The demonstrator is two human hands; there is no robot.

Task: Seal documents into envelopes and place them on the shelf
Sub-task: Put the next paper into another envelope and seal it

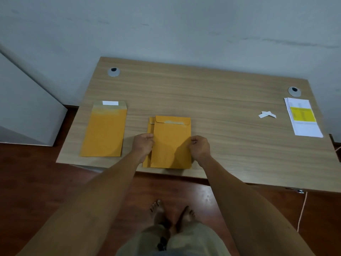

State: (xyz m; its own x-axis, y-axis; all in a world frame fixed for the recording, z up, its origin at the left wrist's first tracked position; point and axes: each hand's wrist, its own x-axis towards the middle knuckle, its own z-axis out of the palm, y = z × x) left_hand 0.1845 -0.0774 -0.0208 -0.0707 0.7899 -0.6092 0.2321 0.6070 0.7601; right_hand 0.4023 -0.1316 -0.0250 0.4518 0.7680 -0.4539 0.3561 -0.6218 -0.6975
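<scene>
The left hand [143, 145] and right hand [200, 147] each pinch a side edge of the top sealed envelope [171, 143], which lies on another envelope [149, 145] at the bench's [212, 100] front edge. An unsealed envelope [104, 131] lies to the left with its flap open; the documents [302, 117] lie stacked far right, their contents unreadable.

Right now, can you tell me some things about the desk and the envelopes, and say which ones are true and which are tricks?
1. Both hands hold the sealed envelope by its sides. True: left hand, right hand.
2. The open envelope lies right of the hands. False: it lies left of them.
3. The stack of papers has a yellow block on top. True.
4. The peeled strips lie on the floor. False: they lie on the desk.
5. Another envelope lies under the held one. True.
</scene>
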